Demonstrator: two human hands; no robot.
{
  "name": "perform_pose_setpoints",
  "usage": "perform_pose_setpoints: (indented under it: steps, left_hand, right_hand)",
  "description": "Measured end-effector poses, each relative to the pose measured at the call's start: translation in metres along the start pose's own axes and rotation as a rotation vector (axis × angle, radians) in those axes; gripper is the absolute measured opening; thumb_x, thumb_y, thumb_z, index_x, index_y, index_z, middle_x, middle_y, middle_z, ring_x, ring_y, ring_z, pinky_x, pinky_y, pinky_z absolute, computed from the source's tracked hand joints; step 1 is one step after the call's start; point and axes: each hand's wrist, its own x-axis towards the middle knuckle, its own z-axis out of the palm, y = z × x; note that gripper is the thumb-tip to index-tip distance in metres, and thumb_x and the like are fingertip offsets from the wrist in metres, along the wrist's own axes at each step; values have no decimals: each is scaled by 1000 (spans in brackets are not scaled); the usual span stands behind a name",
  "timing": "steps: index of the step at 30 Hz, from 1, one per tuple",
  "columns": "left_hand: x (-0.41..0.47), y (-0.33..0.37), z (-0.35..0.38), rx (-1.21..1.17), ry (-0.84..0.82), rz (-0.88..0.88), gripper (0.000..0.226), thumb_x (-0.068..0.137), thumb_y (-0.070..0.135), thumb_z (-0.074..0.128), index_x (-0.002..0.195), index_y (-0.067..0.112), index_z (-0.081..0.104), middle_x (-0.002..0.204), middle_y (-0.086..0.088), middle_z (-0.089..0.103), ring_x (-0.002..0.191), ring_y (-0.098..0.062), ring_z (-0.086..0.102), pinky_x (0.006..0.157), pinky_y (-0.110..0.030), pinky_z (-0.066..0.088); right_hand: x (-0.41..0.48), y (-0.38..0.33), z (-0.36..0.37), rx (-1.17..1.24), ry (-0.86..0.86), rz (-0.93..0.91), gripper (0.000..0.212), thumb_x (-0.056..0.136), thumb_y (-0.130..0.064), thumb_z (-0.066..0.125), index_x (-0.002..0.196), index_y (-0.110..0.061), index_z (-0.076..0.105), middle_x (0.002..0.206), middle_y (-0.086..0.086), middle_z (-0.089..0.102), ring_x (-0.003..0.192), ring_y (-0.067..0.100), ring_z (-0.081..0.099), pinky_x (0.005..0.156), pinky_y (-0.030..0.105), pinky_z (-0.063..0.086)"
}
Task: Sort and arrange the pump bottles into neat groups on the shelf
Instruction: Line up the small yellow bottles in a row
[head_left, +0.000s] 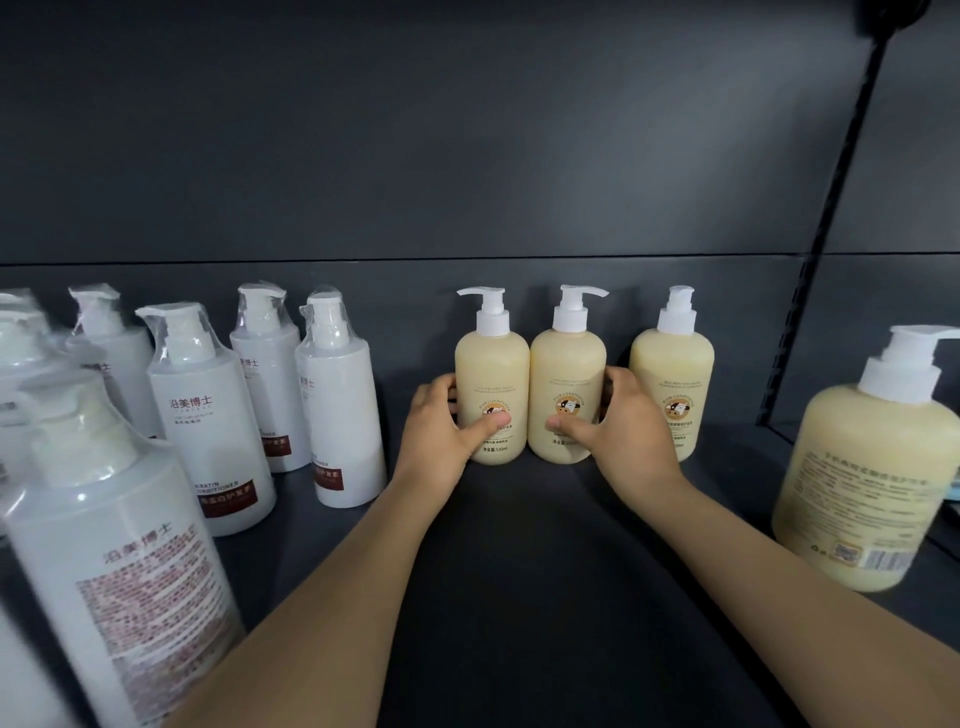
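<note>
head view looks down on a dark shelf (519, 545) with a dark back panel (467, 156) behind it. the left hand (441, 423) grips the first cream bottle (492, 364), fingers curled round its left side and thumb pressed across the front label. the right hand (626, 423) grips the second cream bottle (567, 364) in the mirror way: thumb on the label, fingers wrapped round the right side, in the gap before the third cream bottle (672, 364). the first and second stand upright and touching, side by side near the back of the shelf, one spout pointing left and the other right. the third stands upright just beside them, apart from the second, labels on all three facing out. a near cream bottle (862, 483) stands closer to the camera at the right, well apart from the trio, its back label and barcode turned outward. white bottles (208, 415) fill the left side in a loose cluster, upright, pumps covered in clear wrap, several with dark red label bands; the nearest one shows its back text and is blurred.
</note>
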Motion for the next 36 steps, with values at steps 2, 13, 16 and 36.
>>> perform_pose_setpoints:
  steps: [2, 13, 16, 36]
  left_hand:
    - [0, 0, 0, -7, -3, -2, 64, 76, 28, 75, 131, 12, 46, 127, -6, 47, 95, -7, 48, 79, -11, 34]
    - [-1, 3, 1, -23, -46, -59, 68, 76, 30, 74, 133, 12, 43, 131, -8, 43, 114, -20, 52, 95, -28, 42]
    - [-1, 10, -4, 47, -49, -75, 68, 75, 32, 75, 130, 8, 43, 129, -11, 47, 113, -24, 53, 96, -35, 45]
    - [-138, 168, -28, 1029, -369, 291, 43, 94, 35, 43, 127, 8, 43, 125, -12, 46, 115, -29, 44, 83, -38, 41]
  right_hand:
    - [-1, -1, -1, -16, -14, -12, 70, 70, -33, 80, 126, -9, 47, 118, 8, 59, 104, 24, 58, 82, 34, 47]
    - [-4, -9, -9, -107, -84, 9, 61, 70, -36, 79, 114, -8, 47, 110, 7, 60, 99, 25, 60, 85, 42, 50]
    - [-8, -17, -19, -249, -204, -11, 54, 76, -30, 74, 115, -8, 44, 109, 9, 60, 99, 27, 59, 85, 42, 49]
    - [-145, -33, -209, -1035, -359, -271, 38, 90, -40, 49, 116, -13, 55, 115, 6, 56, 104, 25, 49, 70, 33, 37]
